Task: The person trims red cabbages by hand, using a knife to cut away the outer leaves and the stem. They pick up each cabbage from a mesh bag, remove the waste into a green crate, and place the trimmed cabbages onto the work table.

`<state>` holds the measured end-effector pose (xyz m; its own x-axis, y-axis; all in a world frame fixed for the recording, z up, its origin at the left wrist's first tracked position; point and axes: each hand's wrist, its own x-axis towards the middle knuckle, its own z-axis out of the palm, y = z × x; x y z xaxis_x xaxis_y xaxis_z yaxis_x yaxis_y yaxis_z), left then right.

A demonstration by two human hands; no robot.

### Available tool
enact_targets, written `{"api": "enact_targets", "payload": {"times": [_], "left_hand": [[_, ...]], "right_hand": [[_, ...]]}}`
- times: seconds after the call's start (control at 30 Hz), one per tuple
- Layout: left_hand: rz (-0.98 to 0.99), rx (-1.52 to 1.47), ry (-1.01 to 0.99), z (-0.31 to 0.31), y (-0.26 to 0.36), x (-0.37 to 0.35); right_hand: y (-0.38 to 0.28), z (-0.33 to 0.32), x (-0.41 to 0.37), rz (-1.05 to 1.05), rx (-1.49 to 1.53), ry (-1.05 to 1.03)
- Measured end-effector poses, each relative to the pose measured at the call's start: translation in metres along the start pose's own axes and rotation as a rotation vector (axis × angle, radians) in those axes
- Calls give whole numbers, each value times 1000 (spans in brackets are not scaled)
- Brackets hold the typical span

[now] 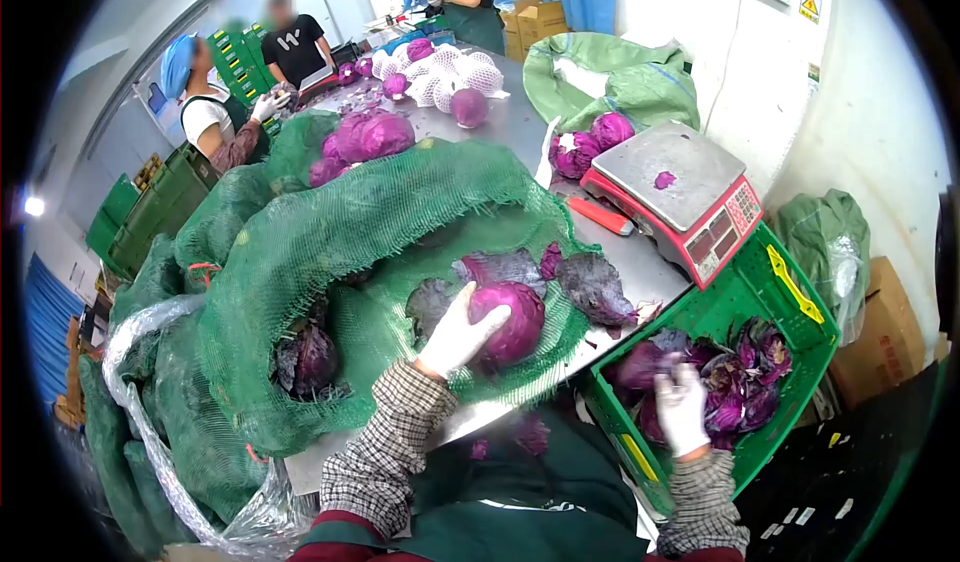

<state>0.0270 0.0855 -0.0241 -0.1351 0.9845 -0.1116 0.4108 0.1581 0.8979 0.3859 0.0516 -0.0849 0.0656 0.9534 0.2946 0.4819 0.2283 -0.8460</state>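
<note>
A round red cabbage sits on the green mesh sack in front of me. My left hand, in a white glove, grips its left side with the thumb over the front. Loose dark outer leaves lie around the cabbage. My right hand, also gloved, is over the green crate at the lower right, its fingertips blurred beside a smeared purple leaf. Peeled cabbage leaves are heaped in the crate. Another cabbage shows in the sack's mouth.
A red digital scale with a leaf scrap on its pan stands behind the crate. Near it lie a red-handled knife and two cabbages. Full mesh sacks crowd the left. Several people stand along the far table.
</note>
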Motion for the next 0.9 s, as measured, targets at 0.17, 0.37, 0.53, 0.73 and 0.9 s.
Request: {"api": "enact_targets", "payload": {"times": [0.17,0.37,0.53,0.73,0.9], "left_hand": [[402,344,-169,4,33,-14],[679,634,-300,16,38,-44],[490,560,-55,39,42,-62],[506,593,144,62,35,-62],[517,608,175,67,36,-63]], "right_hand": [[17,-34,2,18,-38,69],[-64,45,13,-295,163,-268],[-82,73,9,-357,4,-333],[-84,77,2,-233,-88,-366],[-101,79,6,-152,-81,-380]]}}
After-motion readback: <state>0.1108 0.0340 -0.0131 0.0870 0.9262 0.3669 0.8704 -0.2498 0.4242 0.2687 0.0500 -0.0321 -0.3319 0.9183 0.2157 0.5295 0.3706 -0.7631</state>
